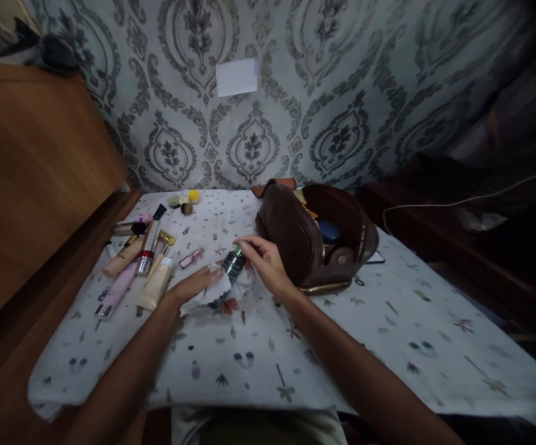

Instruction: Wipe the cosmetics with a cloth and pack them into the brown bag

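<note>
A small dark green bottle with a lighter green cap stands tilted between my hands, above the table. My left hand is closed around a crumpled white cloth and presses it against the bottle's lower part; whether it is cloth or tissue I cannot tell. The fingers of my right hand pinch the bottle near its cap. Just to the right sits a brown toiletry bag, unzipped, with a dark blue item inside. A small pink-tinted vial lies left of my hands.
Cosmetics lie at the left: a cream tube, a silver tube with a red band, a pink tube and others. Several small round pots are at the back. A wooden cabinet borders the left; a patterned curtain hangs behind.
</note>
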Tool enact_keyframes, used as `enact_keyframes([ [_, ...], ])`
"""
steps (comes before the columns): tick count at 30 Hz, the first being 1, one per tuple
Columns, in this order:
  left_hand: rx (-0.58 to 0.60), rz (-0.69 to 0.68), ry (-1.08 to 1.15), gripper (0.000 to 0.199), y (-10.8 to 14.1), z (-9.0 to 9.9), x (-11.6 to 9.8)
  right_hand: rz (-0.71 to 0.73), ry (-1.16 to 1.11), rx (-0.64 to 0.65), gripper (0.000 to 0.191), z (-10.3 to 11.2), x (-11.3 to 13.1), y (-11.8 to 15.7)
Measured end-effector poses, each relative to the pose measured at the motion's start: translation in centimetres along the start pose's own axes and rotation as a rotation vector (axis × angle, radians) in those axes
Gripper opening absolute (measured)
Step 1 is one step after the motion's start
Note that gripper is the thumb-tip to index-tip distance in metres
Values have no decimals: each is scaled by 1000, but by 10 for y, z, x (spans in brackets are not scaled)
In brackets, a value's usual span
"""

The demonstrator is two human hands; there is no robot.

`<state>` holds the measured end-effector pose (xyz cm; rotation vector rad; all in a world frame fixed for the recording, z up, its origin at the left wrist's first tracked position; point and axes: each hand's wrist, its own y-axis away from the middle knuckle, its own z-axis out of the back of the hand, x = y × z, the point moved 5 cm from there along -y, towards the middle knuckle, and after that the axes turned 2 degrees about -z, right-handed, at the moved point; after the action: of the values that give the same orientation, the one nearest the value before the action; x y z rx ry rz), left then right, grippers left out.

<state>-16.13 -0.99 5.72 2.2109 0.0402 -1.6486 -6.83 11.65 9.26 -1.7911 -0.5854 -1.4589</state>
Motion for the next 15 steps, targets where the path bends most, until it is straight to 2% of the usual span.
enact_keyframes([
  [3,-33,-37,-4,57,3,-4,-3,-6,-36,-23,45,3,-3,-3],
  [7,-151,-94,-47,57,-10,-2,2,-27,16,-51,44,6,-8,-7],
  [12,-234,-37,-96,63,-26,8,15,-29,115,-120,38,9,-10,-10],
  [15,-208,17,-89,67,-28,13,14,-36,82,-146,33,12,-8,-10],
])
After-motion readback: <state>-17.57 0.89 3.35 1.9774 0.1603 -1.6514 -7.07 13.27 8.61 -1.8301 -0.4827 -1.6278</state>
